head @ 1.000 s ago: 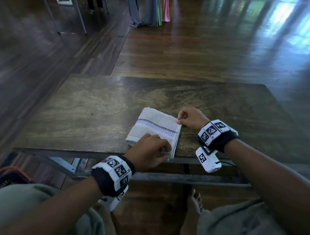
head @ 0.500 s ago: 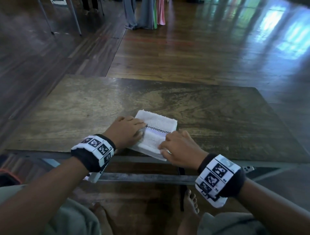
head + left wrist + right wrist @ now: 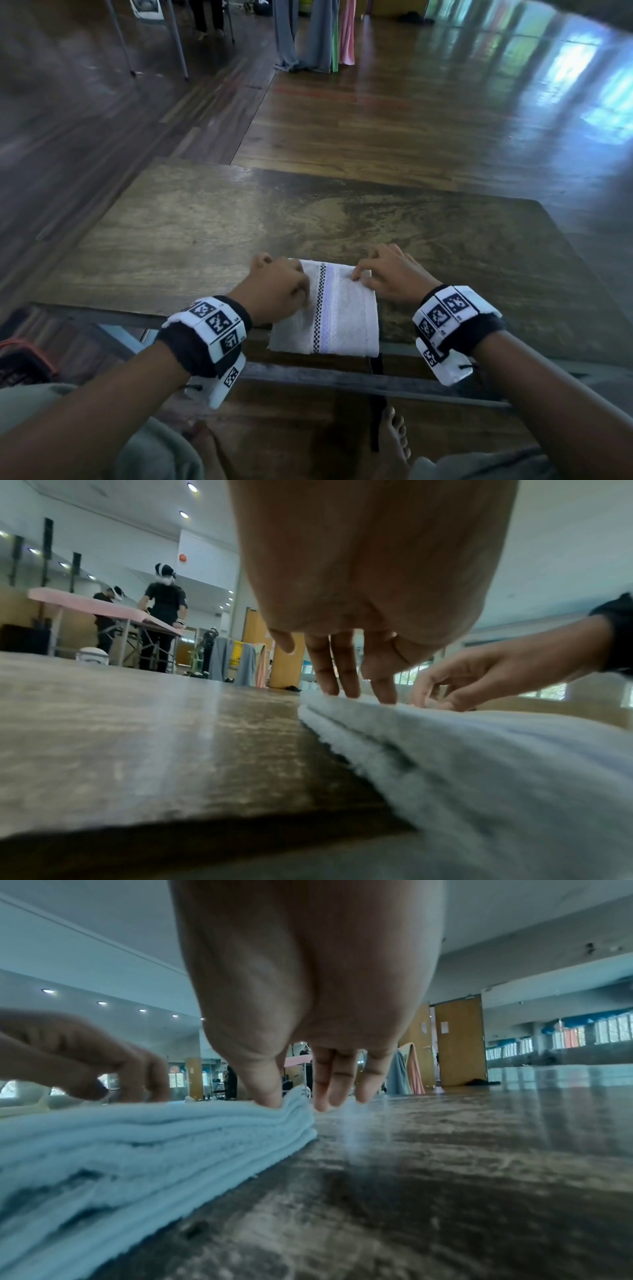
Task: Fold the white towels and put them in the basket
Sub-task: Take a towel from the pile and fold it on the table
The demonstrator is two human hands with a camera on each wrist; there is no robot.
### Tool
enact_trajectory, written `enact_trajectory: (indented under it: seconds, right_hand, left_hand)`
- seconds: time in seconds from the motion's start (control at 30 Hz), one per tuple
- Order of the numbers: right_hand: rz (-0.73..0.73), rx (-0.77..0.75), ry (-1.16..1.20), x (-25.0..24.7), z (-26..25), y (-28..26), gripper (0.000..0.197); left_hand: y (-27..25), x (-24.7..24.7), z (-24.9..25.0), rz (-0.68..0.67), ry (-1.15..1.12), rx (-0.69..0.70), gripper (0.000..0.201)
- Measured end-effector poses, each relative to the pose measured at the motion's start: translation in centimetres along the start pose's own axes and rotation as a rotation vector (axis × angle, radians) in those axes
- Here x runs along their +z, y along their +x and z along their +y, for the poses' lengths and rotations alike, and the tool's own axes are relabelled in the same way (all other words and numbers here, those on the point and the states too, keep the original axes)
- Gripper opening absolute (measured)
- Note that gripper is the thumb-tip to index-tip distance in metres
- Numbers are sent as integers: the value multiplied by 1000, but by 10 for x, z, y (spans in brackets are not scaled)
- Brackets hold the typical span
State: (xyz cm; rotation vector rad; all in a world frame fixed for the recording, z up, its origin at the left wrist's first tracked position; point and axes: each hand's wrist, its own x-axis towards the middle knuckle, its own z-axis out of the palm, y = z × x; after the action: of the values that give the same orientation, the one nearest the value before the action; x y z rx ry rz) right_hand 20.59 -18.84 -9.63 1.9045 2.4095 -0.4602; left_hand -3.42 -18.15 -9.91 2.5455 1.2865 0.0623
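A folded white towel (image 3: 346, 318) with a checked and lilac stripe lies at the front edge of the wooden table (image 3: 205, 240), its near end just over the edge. My left hand (image 3: 277, 291) rests on its far left corner; in the left wrist view the fingertips (image 3: 346, 691) press straight down on the towel (image 3: 479, 750) with the thumb held off. My right hand (image 3: 387, 277) is at the far right corner. There its thumb (image 3: 267, 1096) digs into the top layers of the towel (image 3: 103, 1137) and the fingers hang just past the edge, pinching the corner.
A dark basket with an orange rim (image 3: 20, 359) sits on the floor at my lower left, beside my knee. My bare feet (image 3: 394, 438) are under the table. Hanging cloths (image 3: 308, 34) and metal table legs (image 3: 178, 41) stand far off on the wooden floor.
The towel has been turned so its stripe now runs toward me. Both hands have moved up to its far corners, the left from the left side, the right from the near edge.
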Motion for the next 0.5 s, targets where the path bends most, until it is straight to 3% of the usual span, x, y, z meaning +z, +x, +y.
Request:
enact_trajectory:
  seconds: [0.07, 0.17, 0.4, 0.5]
  right_hand:
    - [9, 28, 116, 0, 0, 6, 22]
    - [31, 92, 263, -1, 0, 9, 35]
    - [138, 95, 318, 6, 5, 13, 17]
    - [146, 93, 333, 8, 6, 12, 15]
  left_hand:
    - [11, 0, -10, 54, 4, -56, 21]
    - [25, 2, -23, 26, -21, -86, 27]
    - [40, 2, -37, 53, -283, -88, 11]
    - [40, 3, -38, 65, -289, -75, 10]
